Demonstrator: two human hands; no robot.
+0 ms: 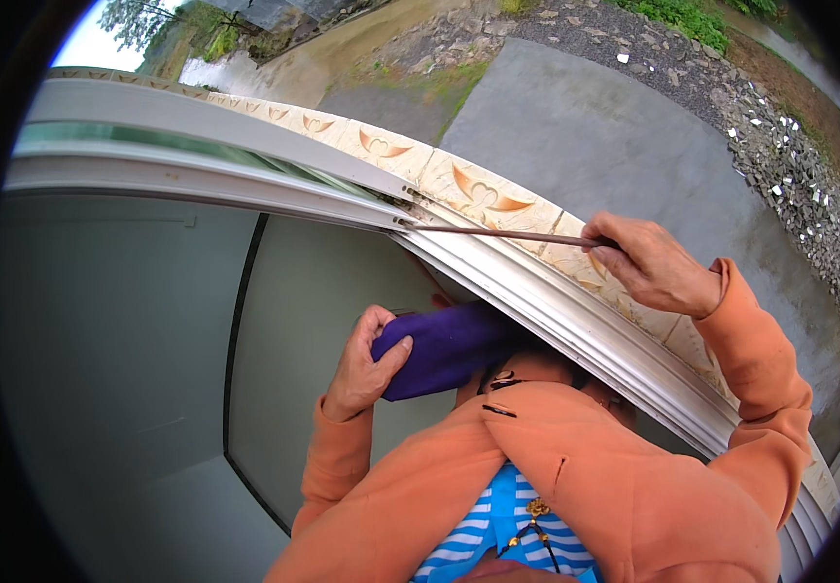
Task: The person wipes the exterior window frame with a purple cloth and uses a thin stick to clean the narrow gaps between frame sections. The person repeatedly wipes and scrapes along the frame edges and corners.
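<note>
Thin brown stick [507, 233]: lies slantwise above the pale window track [556, 301]. Its far tip is at the end of the white sash frame [216, 185]; whether it sits in a groove or only rests on an edge, I cannot tell. The near end is pinched between thumb and curled fingers of the right hand [648, 262], out over the tiled ledge [483, 189].

Risk 1: the stick looks slender against its reach. Sideways load at the tip, if it is wedged by the sash, could bend or snap it (material not identifiable from here).

Risk 2: the grip is at one end only. A slip of thumb or fingers could drop the stick over the ledge, towards the grey concrete slab [614, 126] outside.

Risk 3: scraping hard could mark the track or the sash corner.

Purple cloth [449, 350]: on the inner side of the track, its near edge gripped between thumb and fingers of the left hand [367, 364]. The far part hangs loose beside the track, its end partly hidden. Loose fabric could snag on the track's edge if pulled across it.

Outward: the right arm, in an orange sleeve [755, 360], spans the track, so leaning further could cost balance. A cord pendant [535, 520] hangs at the chest, well apart from the track; a deep bend could swing it forward.
</note>
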